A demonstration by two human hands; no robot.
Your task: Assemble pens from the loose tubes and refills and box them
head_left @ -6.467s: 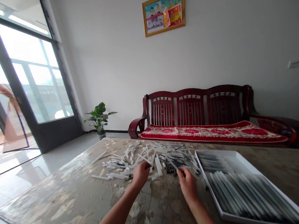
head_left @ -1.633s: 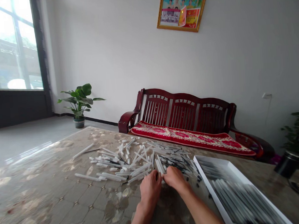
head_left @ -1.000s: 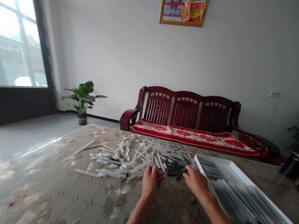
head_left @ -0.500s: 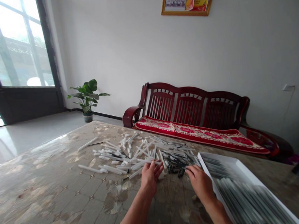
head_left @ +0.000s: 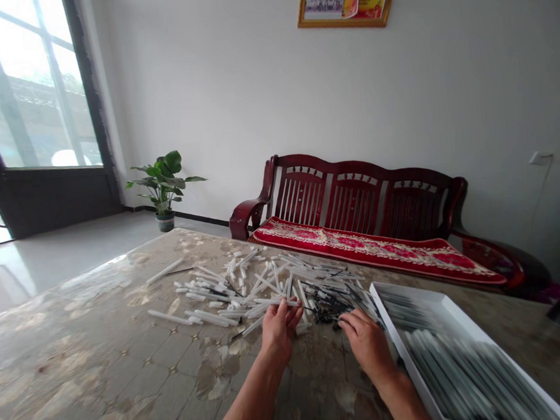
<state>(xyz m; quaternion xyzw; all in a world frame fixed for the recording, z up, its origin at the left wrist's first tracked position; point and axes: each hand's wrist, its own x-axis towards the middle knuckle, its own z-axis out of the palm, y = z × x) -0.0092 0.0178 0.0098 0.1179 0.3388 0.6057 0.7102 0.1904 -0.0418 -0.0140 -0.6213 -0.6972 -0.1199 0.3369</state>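
Observation:
My left hand (head_left: pixel 277 330) is closed on a whitish pen barrel (head_left: pixel 271 301), its thumb on top; a thin dark length shows at the barrel's right end. To the right, my right hand (head_left: pixel 367 341) has its fingertips pinched together beside a heap of small black pen parts (head_left: pixel 324 313). Whatever lies between those fingertips is too small and dark to make out. In front of both hands spreads a loose pile of white pen barrels (head_left: pixel 208 285), with white caps (head_left: pixel 239 264) and dark refills (head_left: pixel 346 290) among them.
A white box (head_left: pixel 493 342) with rows of assembled-looking pens (head_left: pixel 463 363) stands at the right. The patterned table (head_left: pixel 105 388) carries everything. Behind it are a dark red wooden bench (head_left: pixel 356 195) with a red runner, and a potted plant (head_left: pixel 163 180) at the left.
My right hand has shifted slightly left, nearer to my left hand. The dark length at the barrel's right end shows more clearly now. My left hand has barely moved.

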